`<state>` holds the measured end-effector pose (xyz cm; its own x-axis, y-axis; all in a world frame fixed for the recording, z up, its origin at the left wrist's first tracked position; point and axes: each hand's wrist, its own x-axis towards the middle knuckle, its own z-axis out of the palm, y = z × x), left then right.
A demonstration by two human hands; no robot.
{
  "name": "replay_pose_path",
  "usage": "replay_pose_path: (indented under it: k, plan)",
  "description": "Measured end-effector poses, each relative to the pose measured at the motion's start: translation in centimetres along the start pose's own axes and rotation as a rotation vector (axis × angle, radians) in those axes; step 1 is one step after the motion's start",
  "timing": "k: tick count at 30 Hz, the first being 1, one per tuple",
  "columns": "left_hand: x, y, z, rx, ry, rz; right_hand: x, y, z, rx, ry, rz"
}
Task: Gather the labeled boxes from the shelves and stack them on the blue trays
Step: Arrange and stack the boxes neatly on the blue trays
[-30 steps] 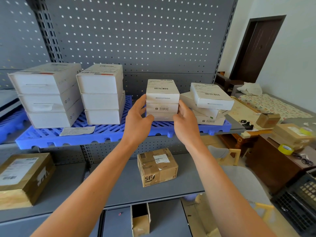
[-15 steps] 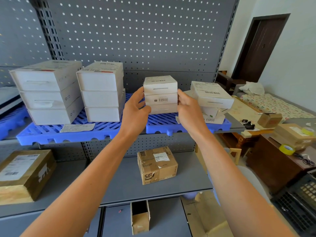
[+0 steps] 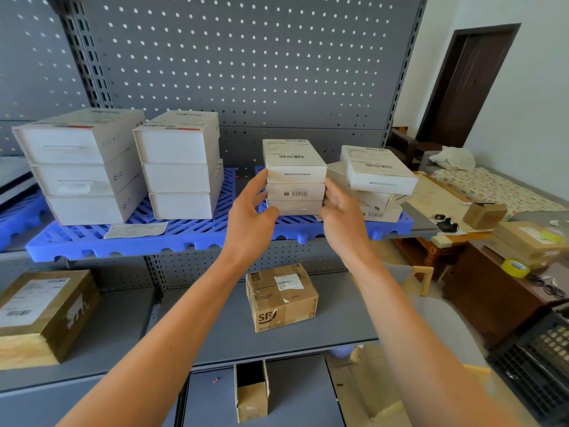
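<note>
Three small white boxes point(image 3: 295, 180) in one stack, on right blue tray point(image 3: 389, 228), upper shelf. Judged light, rigid card; smooth faces may slide on each other, so squeeze from both sides, low, to carry whole stack. Left hand point(image 3: 251, 212) grips stack's left side, thumb under bottom box; right hand point(image 3: 340, 211) presses fingers against right side. Whether stack rests on tray or is lifted: cannot tell. Look: white, flat; top box bears shipping label with barcode, middle box small barcode on front.
</note>
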<state>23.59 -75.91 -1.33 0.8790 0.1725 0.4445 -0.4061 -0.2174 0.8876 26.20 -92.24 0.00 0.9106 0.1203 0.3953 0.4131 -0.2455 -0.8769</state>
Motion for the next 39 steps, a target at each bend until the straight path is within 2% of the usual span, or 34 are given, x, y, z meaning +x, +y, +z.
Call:
replay_pose_path:
  k: [16, 28, 34, 39]
  plan:
    - [-0.1, 0.0, -0.1, 0.057, 0.004, -0.001, 0.2, 1.8, 1.1, -0.076, 0.020, 0.012]
    - [-1.8, 1.2, -1.0, 0.107, -0.011, -0.007, -2.3, -0.4, 0.7, -0.189, 0.060, 0.022]
    - [-3.7, 2.2, -1.8, 0.184, -0.028, 0.003, -5.2, -2.2, 0.0, -0.263, 0.095, 0.100]
    - [-5.4, 2.9, -2.0, 0.283, -0.118, -0.005, -7.6, -3.2, -0.8, -0.354, 0.090, 0.165]
